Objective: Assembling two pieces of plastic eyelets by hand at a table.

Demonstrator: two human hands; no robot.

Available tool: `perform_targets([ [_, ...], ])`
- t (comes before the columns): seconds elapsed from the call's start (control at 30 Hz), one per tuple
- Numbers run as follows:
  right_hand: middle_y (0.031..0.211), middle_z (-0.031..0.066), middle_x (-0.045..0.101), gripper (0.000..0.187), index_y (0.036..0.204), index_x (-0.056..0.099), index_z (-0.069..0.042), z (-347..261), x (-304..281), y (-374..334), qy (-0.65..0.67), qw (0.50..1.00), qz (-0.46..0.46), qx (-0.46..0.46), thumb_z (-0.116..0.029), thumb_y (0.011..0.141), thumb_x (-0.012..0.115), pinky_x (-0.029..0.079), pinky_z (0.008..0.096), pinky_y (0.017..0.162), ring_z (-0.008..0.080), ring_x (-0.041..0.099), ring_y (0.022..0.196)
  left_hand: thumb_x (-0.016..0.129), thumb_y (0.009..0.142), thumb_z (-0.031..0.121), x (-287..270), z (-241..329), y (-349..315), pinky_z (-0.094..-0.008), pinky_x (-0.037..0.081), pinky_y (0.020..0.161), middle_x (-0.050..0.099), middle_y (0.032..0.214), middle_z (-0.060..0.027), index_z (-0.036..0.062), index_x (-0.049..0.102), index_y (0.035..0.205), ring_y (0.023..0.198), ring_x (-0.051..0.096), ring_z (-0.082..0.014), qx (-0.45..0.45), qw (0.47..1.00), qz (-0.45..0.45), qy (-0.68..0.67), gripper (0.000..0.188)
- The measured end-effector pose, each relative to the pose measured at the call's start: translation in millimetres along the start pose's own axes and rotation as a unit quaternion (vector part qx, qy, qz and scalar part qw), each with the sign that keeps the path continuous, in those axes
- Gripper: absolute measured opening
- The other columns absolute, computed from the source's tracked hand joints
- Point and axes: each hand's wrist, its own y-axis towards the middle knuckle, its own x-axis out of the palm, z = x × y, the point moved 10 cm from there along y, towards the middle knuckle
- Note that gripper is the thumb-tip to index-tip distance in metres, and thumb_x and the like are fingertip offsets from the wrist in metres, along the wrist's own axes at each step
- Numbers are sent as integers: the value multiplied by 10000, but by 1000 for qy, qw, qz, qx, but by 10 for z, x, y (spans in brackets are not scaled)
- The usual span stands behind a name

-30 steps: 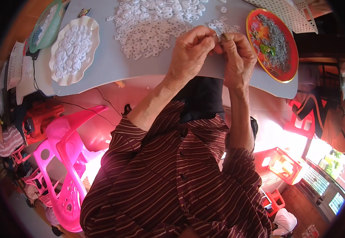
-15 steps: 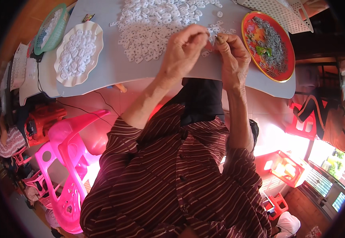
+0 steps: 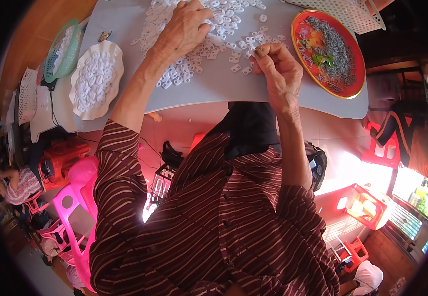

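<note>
Small white oval plastic pieces with holes [image 3: 174, 74] lie heaped and spread across the grey table. Over the far part of this heap reaches my left hand [image 3: 184, 29], its fingers apart and bent down among the pieces. My right hand [image 3: 280, 71] is held above the table's near side, thumb and forefinger pinched together; what is between them is too small to make out. A few loose white pieces [image 3: 234, 67] lie beside its fingertips. Right of it stands a red gold-rimmed tray [image 3: 300, 59] holding many small grey metal pins [image 3: 339, 54].
At the left is a cream scalloped dish [image 3: 117, 89] filled with white pieces, and behind it a green basket [image 3: 73, 49]. A white perforated basket [image 3: 344, 12] stands at the far right. Pink chairs [image 3: 76, 207] and a red stool [image 3: 366, 207] are on the floor below.
My left hand has moved away from my right hand, leftward and farther over the heap, and its fingers have spread. My right hand stays pinched, slightly lower. The view has shifted a little.
</note>
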Motion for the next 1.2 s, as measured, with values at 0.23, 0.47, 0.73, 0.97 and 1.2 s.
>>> perform_targets([
  [0.23,787,36,599,115,898,573,28,4,-1,4,-9,1000,1,5,-79,866,602,424,192,621,58,494,672,598,751,38,-61,1,-43,-368,405,873,552,988,-105,33,607,977,954,498,-304,10,999,42,6,226],
  [0.47,785,37,600,113,902,575,27,-6,10,0,-2,1000,-3,2,-76,866,601,429,194,622,58,496,670,537,841,97,-173,-103,-94,-325,433,761,601,816,-86,31,619,968,805,562,-205,-37,984,119,-125,164],
  [0.73,789,38,605,97,897,575,28,-29,-30,0,-3,1000,6,-1,-61,864,597,441,200,620,63,507,664,518,889,146,229,-47,-304,-273,423,682,596,815,-52,-12,609,992,728,528,-144,-289,711,35,-640,210],
  [0.97,805,29,615,86,905,612,43,-33,-29,-2,24,999,18,-19,-24,855,592,457,199,604,65,524,661,576,879,182,415,303,-328,-256,428,657,599,777,-49,3,635,935,724,550,-126,-282,669,18,-687,197],
  [1.2,823,37,634,177,994,593,32,-44,-35,8,28,999,24,-35,-26,833,635,474,207,626,72,558,711,609,861,184,451,429,-262,-246,443,627,606,745,-31,18,657,898,697,562,-105,-275,656,15,-703,176],
])
